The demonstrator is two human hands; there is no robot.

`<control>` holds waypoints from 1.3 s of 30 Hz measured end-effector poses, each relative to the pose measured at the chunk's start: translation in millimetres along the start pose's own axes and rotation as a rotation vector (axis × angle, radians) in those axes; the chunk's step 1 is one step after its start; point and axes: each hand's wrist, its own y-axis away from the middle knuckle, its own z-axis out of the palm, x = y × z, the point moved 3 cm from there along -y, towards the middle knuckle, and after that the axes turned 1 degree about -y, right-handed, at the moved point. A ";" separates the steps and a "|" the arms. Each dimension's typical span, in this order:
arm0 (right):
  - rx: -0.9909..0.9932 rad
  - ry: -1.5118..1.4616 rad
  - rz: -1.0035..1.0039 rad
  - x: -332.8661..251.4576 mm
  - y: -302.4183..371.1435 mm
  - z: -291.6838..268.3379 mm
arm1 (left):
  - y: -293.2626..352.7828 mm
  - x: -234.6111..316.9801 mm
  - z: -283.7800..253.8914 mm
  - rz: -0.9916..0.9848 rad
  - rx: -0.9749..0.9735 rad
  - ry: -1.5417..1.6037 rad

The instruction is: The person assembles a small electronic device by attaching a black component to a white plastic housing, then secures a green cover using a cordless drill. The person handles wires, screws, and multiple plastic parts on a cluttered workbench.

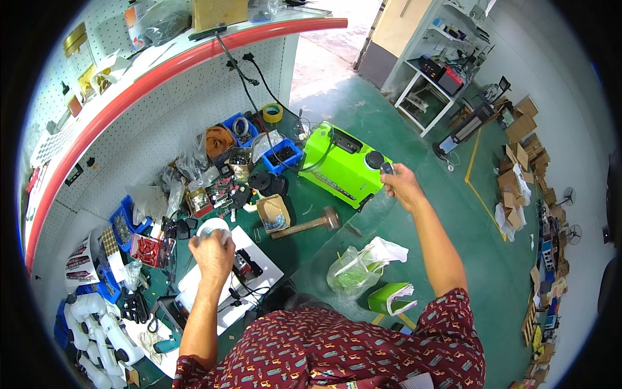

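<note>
Seen from above, a person in a maroon patterned shirt [324, 343] works at a cluttered green bench with both bare hands. The right hand [405, 187], arm stretched forward, has its fingers closed on a small dark knob-like piece [387, 168] (too small to name surely). It is held at the near right corner of a bright lime-green machine casing [337, 170], just beside the round black cap [374, 159] on its top. The casing lies at a slant ahead of the person, right of centre.

The left hand [212, 258] reaches down to the left, fingers curled over the near side of a white round object [214, 227]; how firmly it grips, I cannot tell. Below is a white board [260, 280] bearing small black parts.

Between the hands lie a wooden-handled mallet [304, 225] and an open cardboard box [273, 213] of small bluish pieces. Beyond them, a blue bin [283, 156] of black parts sits beside the casing, near a roll of yellow-green tape [273, 113].
</note>
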 end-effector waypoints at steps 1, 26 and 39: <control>-0.002 0.018 -0.002 4.7 10.6 -0.8 | -2.1 -6.2 -5.7 0.005 0.071 0.031; -0.152 0.150 -0.204 -27.5 -97.7 -92.6 | -103.9 127.7 283.9 0.341 -0.478 -0.106; -0.365 0.283 -0.388 -54.3 -159.7 -31.5 | -444.1 17.1 145.4 -0.234 0.615 0.443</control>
